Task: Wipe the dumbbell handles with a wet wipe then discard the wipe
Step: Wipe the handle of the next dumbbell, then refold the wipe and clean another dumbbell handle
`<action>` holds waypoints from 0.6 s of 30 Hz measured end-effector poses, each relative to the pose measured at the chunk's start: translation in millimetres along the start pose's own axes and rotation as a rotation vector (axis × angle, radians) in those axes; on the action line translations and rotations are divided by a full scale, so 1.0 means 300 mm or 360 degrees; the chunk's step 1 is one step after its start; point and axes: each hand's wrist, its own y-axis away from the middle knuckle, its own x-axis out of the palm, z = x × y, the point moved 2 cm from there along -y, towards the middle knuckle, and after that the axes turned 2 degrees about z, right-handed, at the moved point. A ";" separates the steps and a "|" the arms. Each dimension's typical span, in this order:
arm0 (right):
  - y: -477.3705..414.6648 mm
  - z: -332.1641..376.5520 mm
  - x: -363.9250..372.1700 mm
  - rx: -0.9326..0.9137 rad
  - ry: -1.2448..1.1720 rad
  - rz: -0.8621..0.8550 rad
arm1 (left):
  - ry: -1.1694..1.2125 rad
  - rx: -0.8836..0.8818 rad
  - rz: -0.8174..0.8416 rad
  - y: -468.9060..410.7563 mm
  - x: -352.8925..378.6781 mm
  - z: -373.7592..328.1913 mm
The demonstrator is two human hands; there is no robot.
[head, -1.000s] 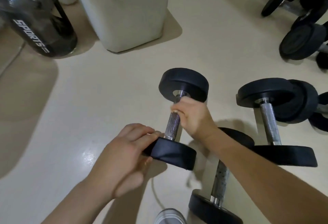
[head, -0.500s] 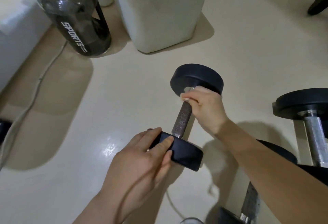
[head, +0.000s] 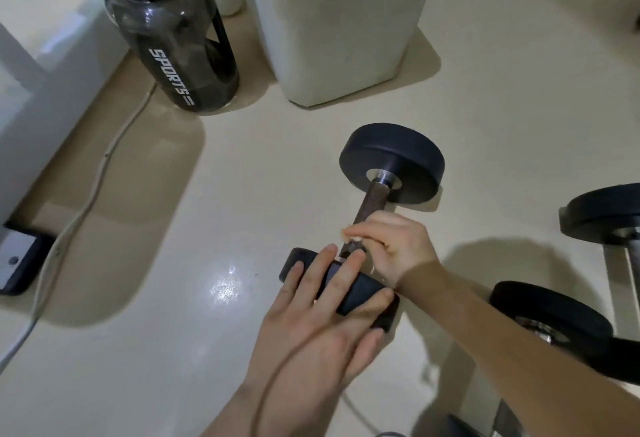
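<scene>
On the floor (head: 277,194), the left hand (head: 318,325) presses the dumbbell (head: 391,159) at its near head (head: 360,293) with its grip spread flat, while the right hand (head: 398,249) has its grip curled round the handle (head: 369,206).

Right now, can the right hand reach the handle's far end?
Probably yes: the right hand grips the handle low down, the stretch up to the far weight is bare, and the left hand rests on the near weight.
</scene>
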 end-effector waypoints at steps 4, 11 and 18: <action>-0.102 -0.051 -0.033 -0.0007 0.0094 -0.0399 | 0.0190 -0.0021 -0.0137 0.012 0.005 0.057; -0.034 0.038 0.026 0.0388 -0.0442 -0.0372 | 0.0515 -0.0545 -0.0386 0.025 -0.032 0.183; -0.182 0.167 0.078 0.0495 -0.0288 -0.0118 | 0.0348 -0.1071 -0.0271 -0.030 -0.161 0.276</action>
